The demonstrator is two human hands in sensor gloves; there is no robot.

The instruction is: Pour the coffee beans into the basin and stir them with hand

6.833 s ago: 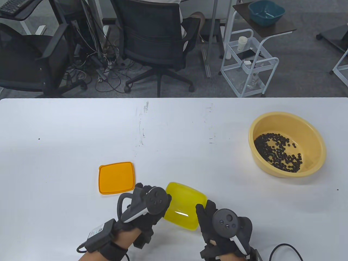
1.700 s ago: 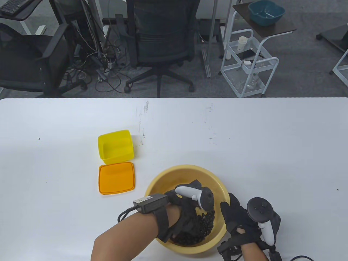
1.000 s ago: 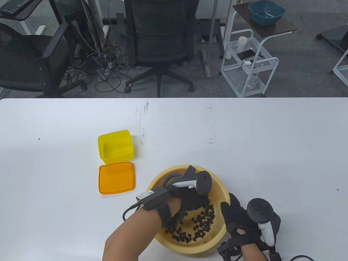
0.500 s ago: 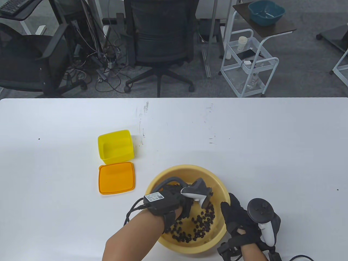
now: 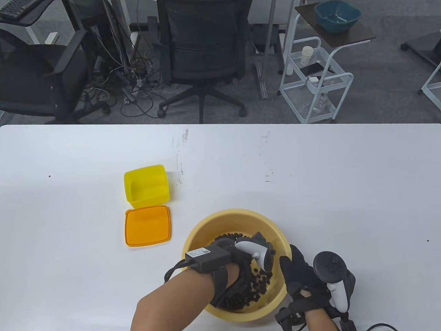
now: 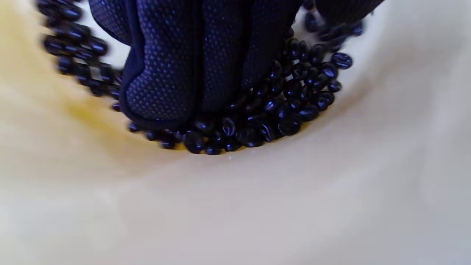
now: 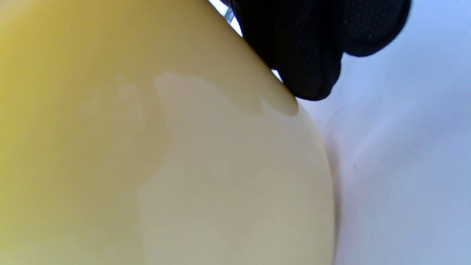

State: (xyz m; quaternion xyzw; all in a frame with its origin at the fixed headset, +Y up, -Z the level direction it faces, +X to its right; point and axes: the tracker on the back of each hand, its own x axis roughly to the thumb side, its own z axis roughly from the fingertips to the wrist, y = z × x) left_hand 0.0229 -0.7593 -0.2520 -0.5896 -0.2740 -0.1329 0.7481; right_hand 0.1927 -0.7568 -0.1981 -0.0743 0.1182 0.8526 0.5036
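Note:
The yellow basin (image 5: 237,212) stands at the table's near edge with dark coffee beans (image 5: 257,280) in it. My left hand (image 5: 243,272) is down inside the basin. In the left wrist view its fingers (image 6: 173,70) are straight and close together, pushing a heap of beans (image 6: 290,99) against the basin's inner wall (image 6: 257,206). My right hand (image 5: 293,270) holds the basin's right side at the rim. Its fingertips (image 7: 312,55) lie on the outer wall (image 7: 154,154). Much of the bean heap is hidden under my left hand.
An empty yellow container (image 5: 146,186) stands to the left of the basin, with its orange lid (image 5: 148,226) lying flat just in front of it. The white table (image 5: 310,172) stretches away behind. Office chairs and a white cart stand beyond its far edge.
My left hand has swept through the basin toward its near right side, bunching the beans there and leaving a thin row at the far side. The right hand and basin stay put.

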